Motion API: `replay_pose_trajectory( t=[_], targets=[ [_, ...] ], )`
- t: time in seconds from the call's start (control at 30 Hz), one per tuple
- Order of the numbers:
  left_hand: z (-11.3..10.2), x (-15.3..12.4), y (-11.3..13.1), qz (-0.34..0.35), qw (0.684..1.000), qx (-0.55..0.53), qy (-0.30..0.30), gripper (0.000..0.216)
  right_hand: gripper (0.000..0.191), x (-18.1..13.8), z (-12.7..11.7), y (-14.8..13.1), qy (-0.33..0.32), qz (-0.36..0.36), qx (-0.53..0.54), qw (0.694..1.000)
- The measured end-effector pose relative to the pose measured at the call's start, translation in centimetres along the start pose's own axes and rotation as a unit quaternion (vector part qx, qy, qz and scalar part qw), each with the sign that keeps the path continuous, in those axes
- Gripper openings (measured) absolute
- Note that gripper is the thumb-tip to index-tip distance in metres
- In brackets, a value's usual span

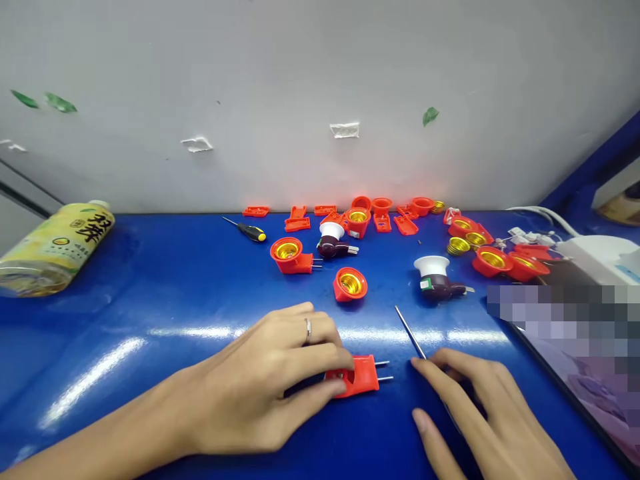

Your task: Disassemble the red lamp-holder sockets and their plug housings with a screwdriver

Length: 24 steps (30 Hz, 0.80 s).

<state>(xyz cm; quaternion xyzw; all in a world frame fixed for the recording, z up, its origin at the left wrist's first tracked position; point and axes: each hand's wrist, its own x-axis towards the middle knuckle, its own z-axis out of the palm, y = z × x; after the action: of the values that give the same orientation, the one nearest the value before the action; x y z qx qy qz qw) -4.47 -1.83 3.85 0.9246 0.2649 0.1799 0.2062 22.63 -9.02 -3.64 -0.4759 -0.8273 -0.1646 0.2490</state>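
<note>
My left hand (280,373) pinches a red plastic lamp socket part (365,375) between thumb and fingers, just above the blue table. Two metal pins stick out of the part toward the right, and the fingers cover its left end. At the lower right, my right hand (480,407) is curled over a screwdriver (407,330). Its thin metal shaft runs out under my index finger, pointing up and left. The handle is hidden beneath the hand, and my thumb stands apart from the index finger. A red socket cup with a gold thread (350,285) sits just beyond my hands.
Farther back are a red plug-in socket (295,257), white-and-brown sockets (333,240) (437,279) and a black-yellow screwdriver (251,231). Red shells and gold threaded sleeves (458,246) lie along the wall. A bottle (63,247) lies left; a dark-edged device (565,373) is at right.
</note>
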Motion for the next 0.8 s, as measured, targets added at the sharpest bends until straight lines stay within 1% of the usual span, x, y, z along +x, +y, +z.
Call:
replay_pose_trajectory(
  t=[0.07, 0.13, 0.2, 0.27, 0.33, 0.47, 0.53, 0.63, 0.73, 0.8],
  targets=[
    [0.1, 0.2, -0.2, 0.009, 0.999, 0.011, 0.044, 0.018, 0.033, 0.3, -0.1, -0.2, 0.017, 0.011, 0.001, 1.0],
    [0.3, 0.5, -0.5, 0.011, 0.993, 0.043, 0.114, 0.02, 0.033, 0.6, -0.2, -0.4, 0.023, 0.025, -0.002, 0.999],
    [0.6, 0.8, -1.0, -0.012, 0.98, 0.088, 0.177, 0.02, 0.034, 0.8, -0.4, -0.6, 0.018, 0.037, -0.011, 0.999],
    [0.9, 1.4, -1.5, -0.047, 0.967, 0.131, 0.213, 0.022, 0.035, 1.0, -0.5, -0.8, 0.018, 0.048, -0.021, 0.998],
    [1.1, 2.1, -1.9, -0.07, 0.962, 0.15, 0.217, 0.028, 0.036, 1.1, -0.7, -1.0, 0.024, 0.061, -0.023, 0.998],
    [1.6, 3.5, -2.5, -0.089, 0.97, 0.135, 0.181, 0.049, 0.035, 0.6, -0.7, -1.1, 0.027, 0.096, -0.006, 0.995],
    [1.9, 3.9, -2.9, -0.102, 0.975, 0.118, 0.161, 0.055, 0.037, 0.1, -0.6, -0.9, 0.021, 0.104, -0.009, 0.994],
    [2.5, 4.1, -3.5, -0.119, 0.976, 0.097, 0.152, 0.054, 0.041, -0.4, -0.6, -0.8, 0.012, 0.115, -0.04, 0.992],
    [2.5, 4.0, -3.9, -0.134, 0.975, 0.07, 0.161, 0.047, 0.035, -0.4, -0.8, -0.9, 0.006, 0.143, -0.063, 0.988],
    [2.1, 3.8, -3.9, -0.139, 0.975, 0.041, 0.168, 0.042, 0.031, -0.2, -1.0, -1.0, -0.002, 0.148, -0.061, 0.987]
  ],
)
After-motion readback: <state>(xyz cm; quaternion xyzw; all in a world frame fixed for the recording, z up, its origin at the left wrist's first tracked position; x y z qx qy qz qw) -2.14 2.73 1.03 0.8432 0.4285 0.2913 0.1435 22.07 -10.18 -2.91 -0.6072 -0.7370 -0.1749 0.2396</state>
